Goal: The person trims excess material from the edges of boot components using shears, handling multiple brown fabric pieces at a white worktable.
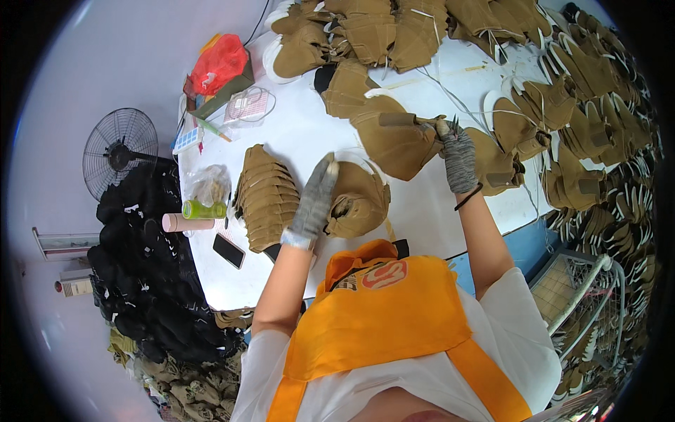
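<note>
Both of my hands wear grey knit gloves. My left hand [315,204] has its fingers stretched out, lying along the left edge of a brown shoe upper [365,204] with a white rim. My right hand [459,158] is closed on the end of another brown shoe upper [397,144], raised over the table and showing a darker patch. Dark pointed blades, like thread snips [454,125], stick up out of the same right hand; their handles are hidden. Left of my left hand lies an overlapping stack of brown uppers [266,186].
On the white table [281,119] are a phone [229,251], a green roll [204,209], a pink bottle [187,223] and a box with a red bag [220,65]. Brown uppers [373,32] pile along the far and right sides. A fan [119,151] and black heap [140,260] stand left, a wire basket [576,302] right.
</note>
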Demonstrator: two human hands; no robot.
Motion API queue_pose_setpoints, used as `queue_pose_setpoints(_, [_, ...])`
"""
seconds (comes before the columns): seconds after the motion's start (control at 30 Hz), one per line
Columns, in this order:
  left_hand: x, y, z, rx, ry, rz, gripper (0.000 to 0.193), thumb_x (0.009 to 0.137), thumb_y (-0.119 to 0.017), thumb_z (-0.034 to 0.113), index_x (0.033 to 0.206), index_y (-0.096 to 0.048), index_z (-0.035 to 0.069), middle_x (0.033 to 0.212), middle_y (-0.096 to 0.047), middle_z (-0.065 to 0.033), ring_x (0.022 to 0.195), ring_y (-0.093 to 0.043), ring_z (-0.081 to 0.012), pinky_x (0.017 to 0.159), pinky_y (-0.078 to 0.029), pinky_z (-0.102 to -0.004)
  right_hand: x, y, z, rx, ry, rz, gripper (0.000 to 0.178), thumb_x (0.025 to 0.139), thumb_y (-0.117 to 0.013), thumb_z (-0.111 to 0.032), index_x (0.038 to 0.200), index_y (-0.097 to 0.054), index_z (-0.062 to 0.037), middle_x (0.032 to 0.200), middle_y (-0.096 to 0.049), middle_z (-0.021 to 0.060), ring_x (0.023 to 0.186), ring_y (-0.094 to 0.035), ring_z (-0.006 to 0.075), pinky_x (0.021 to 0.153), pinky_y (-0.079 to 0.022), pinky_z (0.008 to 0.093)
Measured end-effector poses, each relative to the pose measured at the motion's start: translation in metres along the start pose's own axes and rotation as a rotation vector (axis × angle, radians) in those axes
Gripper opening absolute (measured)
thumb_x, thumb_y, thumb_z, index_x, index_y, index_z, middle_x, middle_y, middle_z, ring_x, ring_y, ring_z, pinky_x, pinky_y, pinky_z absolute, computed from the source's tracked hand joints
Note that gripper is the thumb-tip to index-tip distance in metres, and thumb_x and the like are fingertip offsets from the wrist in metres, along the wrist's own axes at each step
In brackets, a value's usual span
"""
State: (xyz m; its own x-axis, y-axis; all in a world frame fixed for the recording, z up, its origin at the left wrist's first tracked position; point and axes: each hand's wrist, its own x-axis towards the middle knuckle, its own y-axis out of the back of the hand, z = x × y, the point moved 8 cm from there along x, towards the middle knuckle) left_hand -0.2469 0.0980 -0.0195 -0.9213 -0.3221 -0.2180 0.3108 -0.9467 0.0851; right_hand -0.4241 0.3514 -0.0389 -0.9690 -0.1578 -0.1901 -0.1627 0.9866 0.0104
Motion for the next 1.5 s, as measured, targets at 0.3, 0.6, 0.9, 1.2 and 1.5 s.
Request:
queue_pose_setpoints(0.3, [0.083,-0.101,-0.021,-1.035,0.614,-0.341,0.049,0.093,-0.047,0.041,0.127,-0.042,0.006,0.123,-0.052,-0.0149,0.109,-0.054,-0.0296,0.092,-0.048,-0.0453,-0.024,0.012,-0.029,0.085,0.275,-0.123,0.026,0.088,-0.062,-0.024,0.099,-0.064,-0.0012,0.083,-0.063,0.0020,0.074,-0.056,0.0087,0.068,-0.047,0.0222])
queue_pose_setpoints(0.6, [0.089,-0.079,-0.054,-0.583,0.737,-0.114,0.044,0.090,-0.056,0.030,0.120,-0.045,0.000,0.107,-0.056,-0.0213,0.090,-0.063,-0.0338,0.075,-0.056,-0.0464,-0.026,0.068,-0.043,0.008,0.298,0.049,0.033,0.089,-0.059,-0.030,0.101,-0.062,-0.0003,0.088,-0.063,0.0046,0.080,-0.058,0.0120,0.073,-0.048,0.0254])
queue_pose_setpoints(0.9, [0.152,-0.008,-0.126,-0.264,0.587,0.096,0.037,0.090,-0.056,0.025,0.118,-0.047,0.002,0.094,-0.056,-0.0130,0.080,-0.065,-0.0298,0.061,-0.057,-0.0430,-0.045,0.060,-0.098,0.091,0.492,0.195,0.022,0.088,-0.062,-0.017,0.102,-0.063,-0.0006,0.091,-0.063,0.0033,0.081,-0.057,0.0103,0.074,-0.048,0.0247])
queue_pose_setpoints(1.2, [0.048,-0.079,0.052,-0.476,0.071,-0.278,0.067,0.087,-0.056,0.046,0.135,-0.034,0.004,0.127,-0.048,-0.0134,0.120,-0.044,-0.0244,0.101,-0.036,-0.0346,-0.065,0.002,-0.111,0.224,0.351,-0.070,0.019,0.089,-0.059,-0.015,0.105,-0.063,-0.0045,0.090,-0.062,0.0022,0.078,-0.055,0.0078,0.066,-0.046,0.0211])
queue_pose_setpoints(1.5, [-0.023,-0.041,0.094,-0.907,-0.007,-0.252,0.055,0.086,-0.058,0.040,0.127,-0.044,0.006,0.116,-0.056,-0.0122,0.103,-0.057,-0.0255,0.090,-0.048,-0.0424,-0.106,-0.054,-0.145,-0.072,0.445,-0.329,0.027,0.084,-0.067,-0.023,0.101,-0.061,-0.0032,0.078,-0.059,0.0007,0.066,-0.053,0.0091,0.061,-0.048,0.0247])
